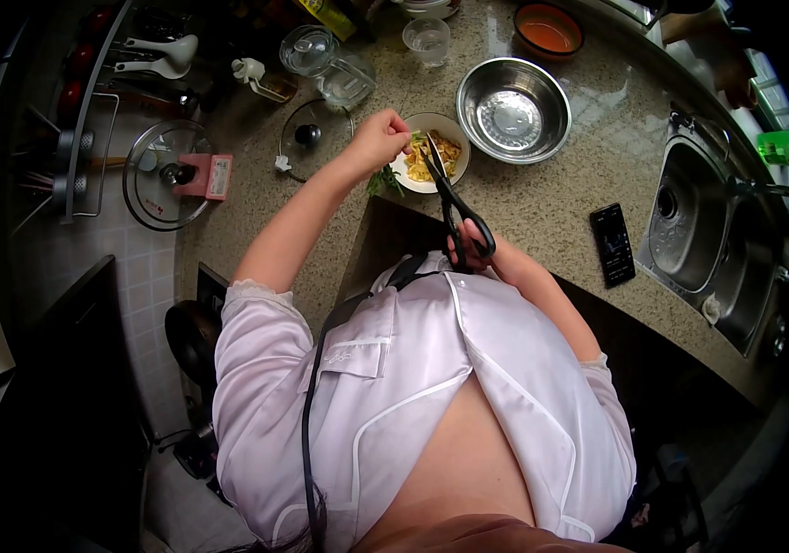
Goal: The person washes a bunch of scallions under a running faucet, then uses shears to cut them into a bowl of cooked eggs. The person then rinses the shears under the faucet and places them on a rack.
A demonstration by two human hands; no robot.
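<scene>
On the speckled tabletop (pixel 560 198), just beyond the person's chest, a small white bowl (pixel 431 152) of yellowish food sits beside a larger empty steel bowl (pixel 513 109) to its right. The left hand (pixel 378 138) hovers at the left rim of the white bowl, its fingers pinched around a bunch of green herbs (pixel 385 177) whose stems trail down toward the near side. The left arm reaches out bare from a short pale sleeve, bent a little at the elbow, wrist turned in toward the bowl. The right hand (pixel 474 247) is tucked close to the chest, fingers through the handles of black scissors (pixel 450 198), gripping them; the blades point away and up to the herbs, their tips right at the left hand's fingertips over the bowl's edge. How far the blades are parted is hard to tell. The right forearm runs back along the body, elbow low.

A black phone (pixel 613 243) lies flat to the right, near a steel sink (pixel 689 217). Farther left lie two glass lids (pixel 159 175), and an orange bowl (pixel 548 29) stands at the far edge.
</scene>
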